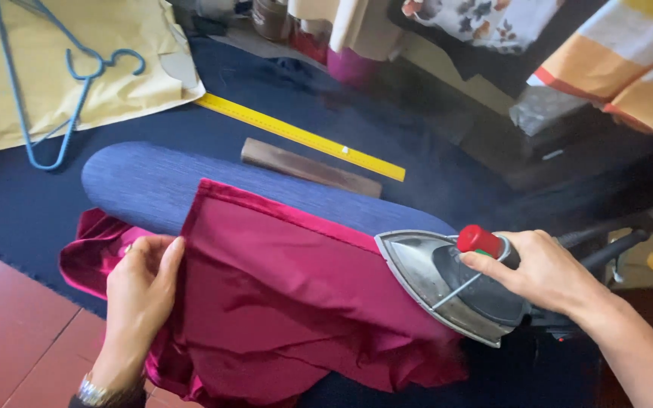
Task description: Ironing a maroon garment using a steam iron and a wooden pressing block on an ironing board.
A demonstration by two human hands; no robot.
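On the blue padded board point(137, 177), left hand point(141, 283) pinches crimson cloth point(281, 302); right hand point(542, 268) grips the iron point(447, 283).

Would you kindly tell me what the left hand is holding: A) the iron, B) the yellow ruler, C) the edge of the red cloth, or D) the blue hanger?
C: the left hand grips the edge of the red cloth on the blue board, while the right hand holds the iron.
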